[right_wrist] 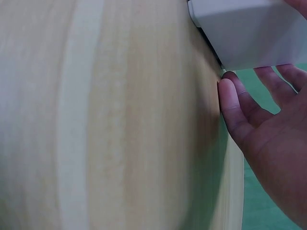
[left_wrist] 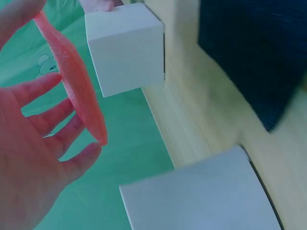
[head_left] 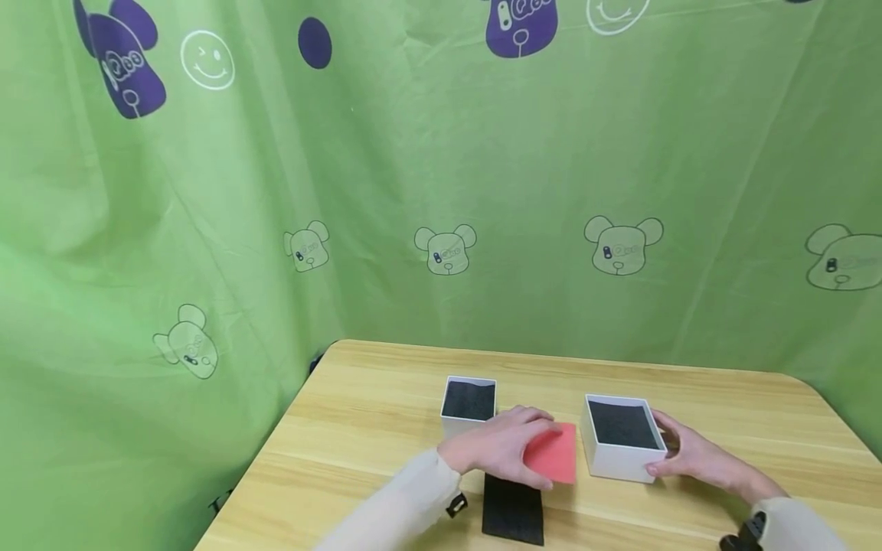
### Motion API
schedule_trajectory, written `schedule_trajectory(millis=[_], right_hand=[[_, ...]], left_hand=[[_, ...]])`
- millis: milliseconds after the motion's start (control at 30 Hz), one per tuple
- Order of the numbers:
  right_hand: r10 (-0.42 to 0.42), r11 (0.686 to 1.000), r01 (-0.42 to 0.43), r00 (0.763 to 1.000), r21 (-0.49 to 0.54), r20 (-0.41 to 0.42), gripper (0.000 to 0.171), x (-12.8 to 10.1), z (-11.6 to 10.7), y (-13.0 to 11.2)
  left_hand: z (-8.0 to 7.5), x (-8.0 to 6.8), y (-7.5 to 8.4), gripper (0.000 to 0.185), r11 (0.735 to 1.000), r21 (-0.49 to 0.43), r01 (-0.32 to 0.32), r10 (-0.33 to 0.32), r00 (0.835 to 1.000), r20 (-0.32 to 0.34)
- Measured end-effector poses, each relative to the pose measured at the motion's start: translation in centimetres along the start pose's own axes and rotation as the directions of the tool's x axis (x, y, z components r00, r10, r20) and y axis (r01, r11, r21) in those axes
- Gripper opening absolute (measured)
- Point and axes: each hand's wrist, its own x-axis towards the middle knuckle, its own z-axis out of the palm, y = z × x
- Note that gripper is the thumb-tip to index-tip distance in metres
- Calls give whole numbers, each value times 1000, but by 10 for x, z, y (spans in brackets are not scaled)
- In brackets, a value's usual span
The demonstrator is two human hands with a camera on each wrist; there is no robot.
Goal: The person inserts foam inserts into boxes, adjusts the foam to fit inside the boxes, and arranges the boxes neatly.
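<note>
Left hand (head_left: 499, 448): holds the red pad (head_left: 553, 453) by its left edge, fingers over the top and thumb under it; in the left wrist view the pad (left_wrist: 76, 91) shows edge-on between thumb and loosely spread fingers (left_wrist: 45, 127).
Red pad: near the middle of the table (head_left: 372, 428), between the two boxes, its left part hidden by the hand; whether it touches the table cannot be told.
Right hand (head_left: 689, 455): fingers curved round the right wall of the right box (head_left: 622, 436), thumb at its near corner; the right wrist view shows the thumb (right_wrist: 235, 108) at the box's (right_wrist: 249, 31) lower edge, fingertips cut off.
Right box: white, open, black-lined, right of the pad.
Left box (head_left: 468, 404): white, open, black-lined, far left of the pad, near side hidden by the hand.
Black pad (head_left: 513, 509): flat on the table near the left hand, top edge hidden under it.
Wrist views: blurred, tilted.
</note>
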Motion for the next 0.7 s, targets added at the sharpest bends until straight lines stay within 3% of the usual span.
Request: schedule_trajectory(millis=[367,700], right_hand=[[25,1000,-25,1000,-18,1,92,1,1,0],[74,996,-75,997,-41,-14,93,-2,-1,-2]], left_hand=[[2,45,8,73,998,-32,59,-60,998,-30],[4,79,21,70,995,21,98,-97,995,-23]])
